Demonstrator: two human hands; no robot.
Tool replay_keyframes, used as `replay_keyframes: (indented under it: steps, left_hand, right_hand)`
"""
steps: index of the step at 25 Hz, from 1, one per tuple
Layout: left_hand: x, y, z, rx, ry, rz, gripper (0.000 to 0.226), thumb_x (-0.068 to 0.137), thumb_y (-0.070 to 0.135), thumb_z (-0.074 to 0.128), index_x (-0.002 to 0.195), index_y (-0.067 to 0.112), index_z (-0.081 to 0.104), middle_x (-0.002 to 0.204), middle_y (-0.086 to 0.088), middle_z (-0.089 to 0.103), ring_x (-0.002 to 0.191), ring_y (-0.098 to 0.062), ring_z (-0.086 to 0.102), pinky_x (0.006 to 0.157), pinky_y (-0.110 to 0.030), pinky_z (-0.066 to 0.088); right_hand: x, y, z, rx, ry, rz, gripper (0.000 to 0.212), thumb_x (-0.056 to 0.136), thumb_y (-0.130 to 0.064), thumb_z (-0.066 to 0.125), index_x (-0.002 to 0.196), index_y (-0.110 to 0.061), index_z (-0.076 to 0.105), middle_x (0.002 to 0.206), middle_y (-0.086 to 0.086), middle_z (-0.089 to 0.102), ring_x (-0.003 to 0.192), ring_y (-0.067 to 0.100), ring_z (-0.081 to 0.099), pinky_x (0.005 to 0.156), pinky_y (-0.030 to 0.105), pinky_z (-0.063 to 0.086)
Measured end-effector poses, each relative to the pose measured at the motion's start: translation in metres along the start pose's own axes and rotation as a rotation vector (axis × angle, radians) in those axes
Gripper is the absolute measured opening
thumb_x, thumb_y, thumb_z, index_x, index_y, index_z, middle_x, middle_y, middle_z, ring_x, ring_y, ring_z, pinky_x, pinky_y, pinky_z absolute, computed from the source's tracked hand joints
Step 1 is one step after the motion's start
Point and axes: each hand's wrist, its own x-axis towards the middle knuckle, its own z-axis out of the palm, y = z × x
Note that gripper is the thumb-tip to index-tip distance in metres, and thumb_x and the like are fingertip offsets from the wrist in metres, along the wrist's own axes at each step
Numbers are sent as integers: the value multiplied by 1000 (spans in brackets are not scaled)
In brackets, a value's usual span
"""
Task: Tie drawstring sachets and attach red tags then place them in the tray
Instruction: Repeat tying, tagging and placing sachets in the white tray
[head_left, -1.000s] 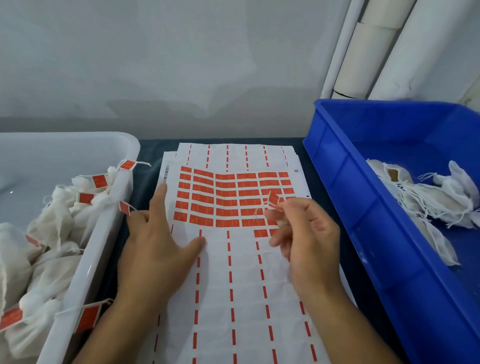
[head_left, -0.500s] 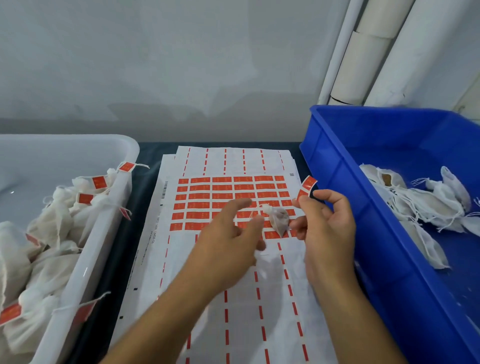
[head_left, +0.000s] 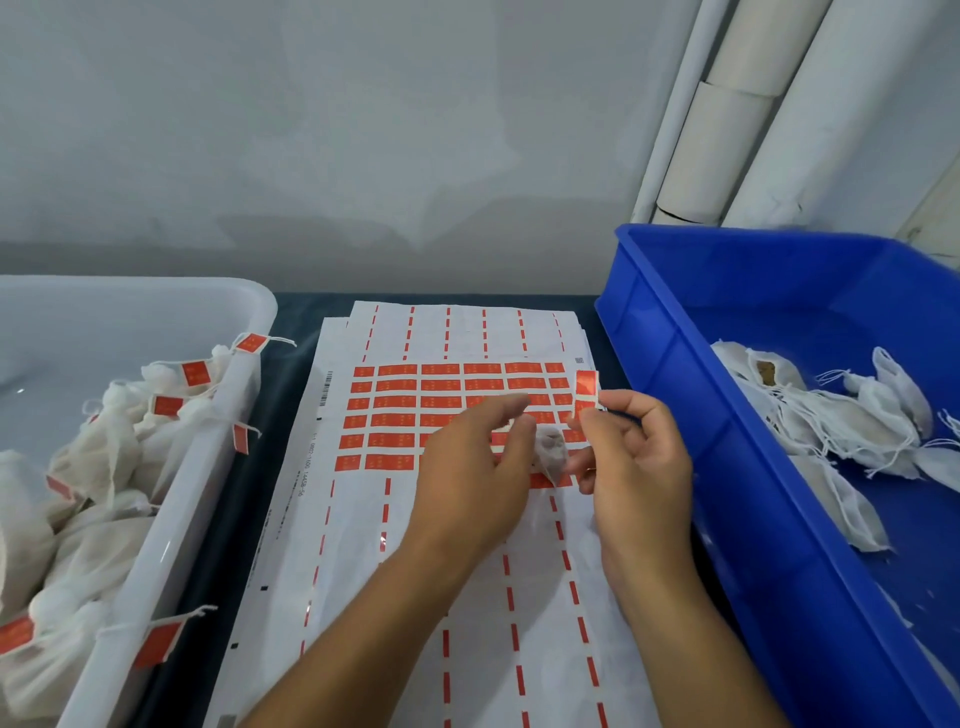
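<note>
1. Left hand (head_left: 470, 475) has come off the white label sheet (head_left: 415, 519), now raised mid-frame, fingers loosely spread, reaching twd the small white drawstring sachet (head_left: 551, 457).
2. Right hand (head_left: 631, 467) pinches a peeled red rectangular tag (head_left: 586, 389) w/ thumb + forefinger; the sachet hangs just below that pinch.
3. So: tag is off sheet, attaching comes next.
4. White plastic tray (head_left: 156, 545), left edge of frame, holds tagged sachets; blue plastic bin (head_left: 675, 415), right, holds untagged ones.

Over the label sheet (head_left: 415, 519), the right hand (head_left: 636, 467) pinches a red tag (head_left: 586, 387); the left hand (head_left: 478, 467) reaches for the sachet (head_left: 550, 454) between them.
</note>
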Motion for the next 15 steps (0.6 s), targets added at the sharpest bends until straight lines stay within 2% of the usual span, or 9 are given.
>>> replay_keyframes:
  steps: [3, 4, 6, 9, 12, 15]
  left_hand:
    - [-9, -3, -14, -92, 54, 68, 26, 99, 40, 55, 123, 46, 62, 121, 33, 60, 103, 15, 59, 78, 0, 44]
    - [-12, -4, -19, -137, 58, 71, 23, 99, 37, 57, 118, 47, 64, 116, 35, 62, 101, 16, 60, 74, 2, 45]
    - [-17, -7, -33, -205, 18, 66, 23, 100, 27, 57, 112, 44, 67, 111, 33, 66, 101, 15, 63, 73, 0, 48]
    - [-25, -14, -56, -211, -137, 70, 34, 102, 16, 56, 111, 46, 68, 109, 35, 67, 96, 9, 68, 69, 0, 48]
    - [-34, -24, -75, -240, -252, 42, 43, 101, 11, 56, 116, 50, 65, 114, 38, 65, 97, 1, 71, 77, -9, 55]
    - [-40, -34, -79, -295, -320, 17, 49, 100, 5, 57, 126, 46, 63, 118, 28, 68, 98, -7, 73, 84, -13, 56]
  right_hand:
    - [-2, -1, 0, -31, -45, -7, 15, 102, -26, 63, 95, -38, 65, 93, -18, 75, 67, 10, 73, 54, 12, 53]
    - [-3, -2, 0, -43, -73, -7, 18, 103, -26, 61, 92, -40, 66, 94, -17, 76, 67, 11, 73, 55, 13, 53]
    - [-6, -3, 0, -63, -145, -9, 24, 104, -23, 59, 90, -42, 67, 92, -14, 76, 65, 10, 71, 56, 14, 54]
    - [-11, -4, 1, -85, -302, -31, 26, 105, -18, 56, 94, -39, 68, 84, -6, 73, 61, 9, 65, 58, 18, 55]
    - [-20, -6, 4, -59, -514, -35, 14, 102, -19, 59, 103, -32, 62, 82, 0, 69, 59, 10, 60, 59, 22, 56]
    - [-26, -7, 7, -23, -683, -57, 9, 96, -21, 63, 100, -25, 56, 84, 3, 65, 59, 15, 58, 60, 26, 56]
